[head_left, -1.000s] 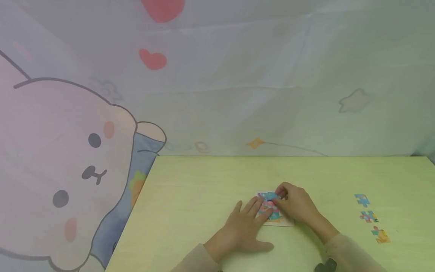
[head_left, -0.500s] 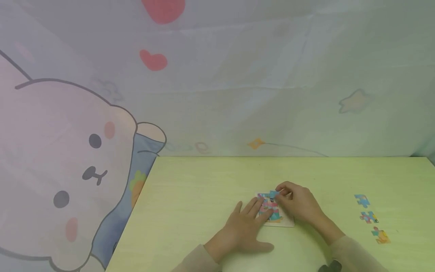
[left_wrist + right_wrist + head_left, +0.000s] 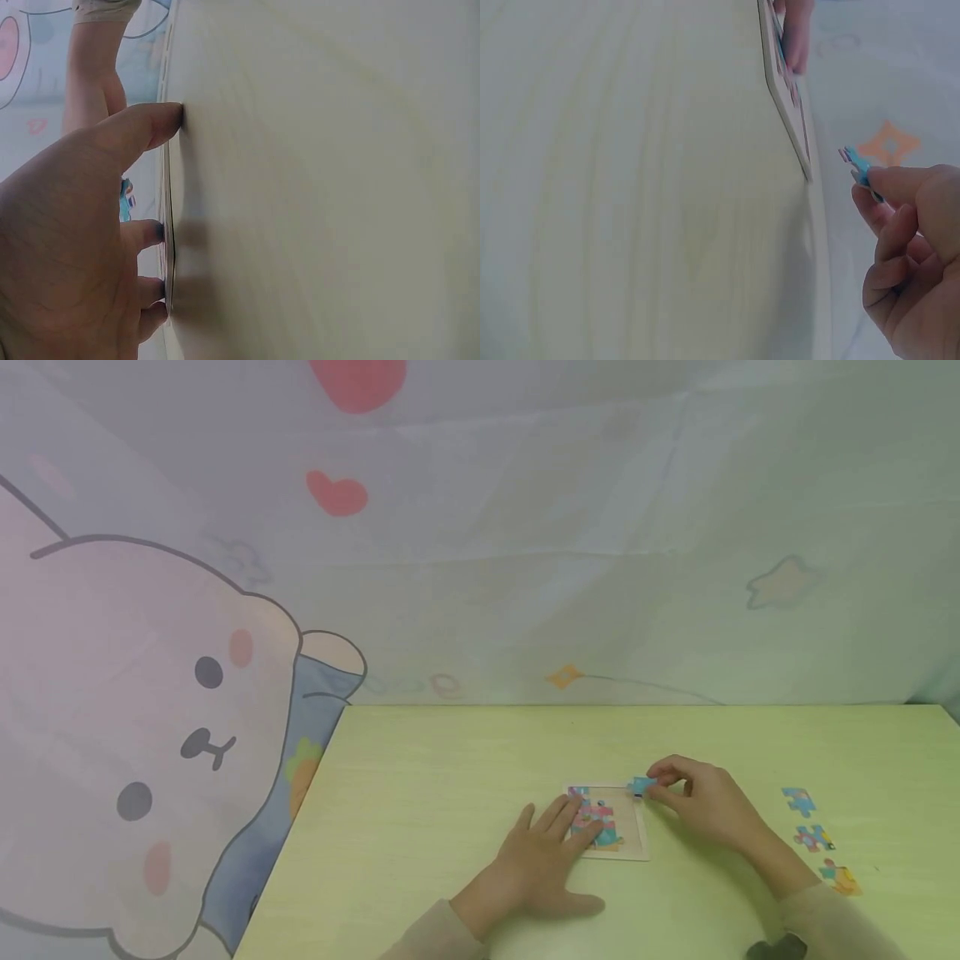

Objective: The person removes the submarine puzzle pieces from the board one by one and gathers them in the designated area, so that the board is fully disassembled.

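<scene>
In the head view my right hand [image 3: 708, 802] pinches a blue jigsaw piece [image 3: 641, 786] between thumb and fingertips, at the top right corner of a square puzzle board [image 3: 632, 827]. The right wrist view shows this piece [image 3: 861, 166] held up off the board. My left hand [image 3: 543, 864] lies spread, its fingertips resting on the board's left part and partly covering the fitted pieces [image 3: 597, 812] there. The right part of the board shows bare pale wood. In the left wrist view the left fingers [image 3: 150, 232] press at the board's edge.
Several more things share the pale yellow table [image 3: 420, 777]. To the right lie three loose jigsaw pieces in a column: a blue one [image 3: 799, 802], a pink and blue one [image 3: 814, 838] and a yellow one [image 3: 842, 877]. A printed cloth [image 3: 525, 568] hangs behind the table.
The right hand has lifted the blue piece from the upper part of the board and carried it right, baring the wood beneath. The left hand has stayed in place.
</scene>
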Action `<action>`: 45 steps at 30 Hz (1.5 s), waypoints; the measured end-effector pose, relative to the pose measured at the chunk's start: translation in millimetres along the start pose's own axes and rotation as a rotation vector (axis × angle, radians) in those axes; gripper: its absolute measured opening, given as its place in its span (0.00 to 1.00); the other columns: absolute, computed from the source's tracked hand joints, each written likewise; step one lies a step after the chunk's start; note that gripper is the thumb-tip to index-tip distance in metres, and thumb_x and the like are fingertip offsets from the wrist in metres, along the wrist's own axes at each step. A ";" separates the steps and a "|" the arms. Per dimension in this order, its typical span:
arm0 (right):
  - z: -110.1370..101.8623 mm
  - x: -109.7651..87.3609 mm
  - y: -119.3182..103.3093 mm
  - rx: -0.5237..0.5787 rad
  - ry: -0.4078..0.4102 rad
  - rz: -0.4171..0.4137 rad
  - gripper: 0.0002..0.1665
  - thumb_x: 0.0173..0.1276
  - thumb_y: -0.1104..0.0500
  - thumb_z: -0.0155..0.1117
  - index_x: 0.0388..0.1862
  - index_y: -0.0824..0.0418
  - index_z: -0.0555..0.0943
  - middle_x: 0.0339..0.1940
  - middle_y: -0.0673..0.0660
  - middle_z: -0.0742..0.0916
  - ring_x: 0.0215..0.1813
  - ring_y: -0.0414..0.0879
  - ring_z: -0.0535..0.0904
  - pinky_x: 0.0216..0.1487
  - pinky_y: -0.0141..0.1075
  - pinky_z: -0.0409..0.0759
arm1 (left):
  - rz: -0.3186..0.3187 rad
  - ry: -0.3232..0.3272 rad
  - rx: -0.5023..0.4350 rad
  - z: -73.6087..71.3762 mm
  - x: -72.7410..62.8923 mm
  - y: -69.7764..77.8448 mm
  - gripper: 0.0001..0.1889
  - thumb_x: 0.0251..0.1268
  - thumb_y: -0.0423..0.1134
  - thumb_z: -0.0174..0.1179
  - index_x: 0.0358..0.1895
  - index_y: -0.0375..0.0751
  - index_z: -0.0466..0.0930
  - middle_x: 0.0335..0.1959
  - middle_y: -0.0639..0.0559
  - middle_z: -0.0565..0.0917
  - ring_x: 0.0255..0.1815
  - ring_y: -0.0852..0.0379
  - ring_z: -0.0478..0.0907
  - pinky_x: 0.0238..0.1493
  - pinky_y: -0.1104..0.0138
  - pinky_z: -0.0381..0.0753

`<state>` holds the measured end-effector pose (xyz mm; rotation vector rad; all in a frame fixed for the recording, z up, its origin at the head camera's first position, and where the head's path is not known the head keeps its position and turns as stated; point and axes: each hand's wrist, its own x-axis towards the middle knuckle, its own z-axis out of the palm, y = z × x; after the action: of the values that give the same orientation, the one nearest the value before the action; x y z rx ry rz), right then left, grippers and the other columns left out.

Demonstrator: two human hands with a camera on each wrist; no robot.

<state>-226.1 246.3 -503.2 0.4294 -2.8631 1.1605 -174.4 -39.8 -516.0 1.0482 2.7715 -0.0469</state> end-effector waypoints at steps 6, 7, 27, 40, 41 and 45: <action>-23.6 -9.8 22.1 -0.002 0.004 0.011 0.13 0.73 0.49 0.71 0.50 0.54 0.86 0.40 0.50 0.88 0.23 0.41 0.71 0.23 0.34 0.70 | -0.002 -0.005 0.007 -1.1 -1.6 0.7 0.51 0.66 0.81 0.42 0.86 0.60 0.45 0.87 0.45 0.43 0.86 0.47 0.39 0.77 0.39 0.55; -27.8 -11.2 25.8 -0.005 0.004 0.014 0.14 0.73 0.49 0.71 0.50 0.54 0.85 0.41 0.51 0.88 0.23 0.41 0.71 0.22 0.34 0.70 | -0.001 -0.003 0.007 -1.2 -1.7 0.6 0.51 0.66 0.81 0.42 0.86 0.60 0.45 0.87 0.45 0.43 0.86 0.47 0.39 0.77 0.39 0.55; -91.4 -34.0 91.1 -0.042 -0.101 0.099 0.21 0.79 0.48 0.62 0.60 0.61 0.82 0.50 0.61 0.87 0.48 0.65 0.86 0.40 0.52 0.84 | 0.013 0.035 -0.020 1.2 -2.2 0.0 0.51 0.66 0.80 0.45 0.86 0.59 0.46 0.86 0.44 0.45 0.86 0.47 0.41 0.75 0.38 0.57; -96.5 -40.6 108.2 -0.101 -0.122 0.114 0.19 0.80 0.51 0.62 0.58 0.63 0.84 0.46 0.57 0.89 0.44 0.58 0.85 0.37 0.46 0.80 | 0.016 0.026 -0.014 -0.5 -1.9 0.5 0.50 0.66 0.80 0.44 0.86 0.59 0.47 0.86 0.45 0.44 0.86 0.47 0.40 0.75 0.38 0.57; -96.4 -41.0 108.2 -0.104 -0.123 0.116 0.19 0.80 0.51 0.62 0.58 0.64 0.84 0.46 0.57 0.88 0.43 0.56 0.85 0.36 0.45 0.80 | 0.015 0.024 -0.013 -0.3 -1.9 0.5 0.50 0.66 0.80 0.44 0.86 0.59 0.47 0.86 0.45 0.44 0.86 0.47 0.40 0.75 0.38 0.57; -95.3 -42.1 107.9 -0.109 -0.122 0.132 0.20 0.79 0.50 0.63 0.58 0.65 0.84 0.46 0.58 0.88 0.34 0.47 0.81 0.31 0.39 0.76 | 0.014 0.019 -0.012 0.5 -1.6 0.0 0.50 0.66 0.80 0.44 0.86 0.59 0.47 0.86 0.45 0.44 0.86 0.47 0.40 0.75 0.38 0.57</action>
<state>-221.5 395.9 -512.8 0.3225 -3.0838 1.0217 -173.2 -40.8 -516.3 1.0706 2.7775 -0.0188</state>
